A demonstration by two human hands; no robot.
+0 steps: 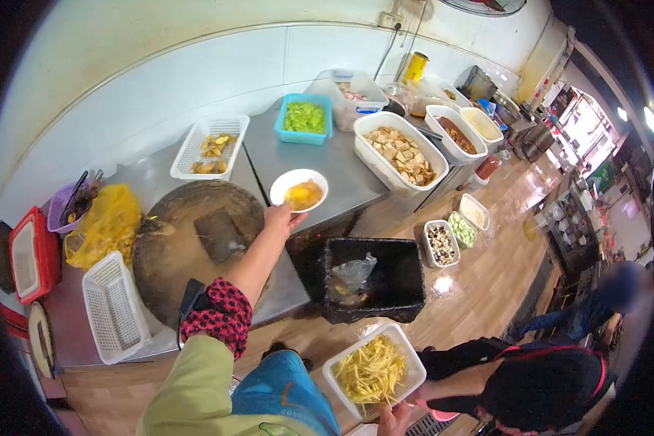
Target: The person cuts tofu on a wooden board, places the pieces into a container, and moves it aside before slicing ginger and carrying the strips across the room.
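My left hand (pixel 284 219), at the end of a sleeve with a red-and-black cuff, grips the near rim of a white bowl (pixel 280 187). Inside lies something yellow-orange that looks like raw egg (pixel 303 194). The bowl is over the edge of the metal counter (pixel 329 163), beside a round chopping board (pixel 163 240) with a cleaver (pixel 221 236) on it. Low in view, my right hand (pixel 394 420) is closed on the near rim of a white plastic basket (pixel 414 367) full of pale yellow strips (pixel 370 369). Its fingers are partly cut off by the frame.
A co-worker in black (pixel 538 389) bends close beside the basket, one arm reaching toward it. A black-lined bin (pixel 407 272) stands below the counter. Food tubs (pixel 385 171) line the counter; several more (pixel 441 243) sit on the floor. An empty white basket (pixel 112 309) lies left.
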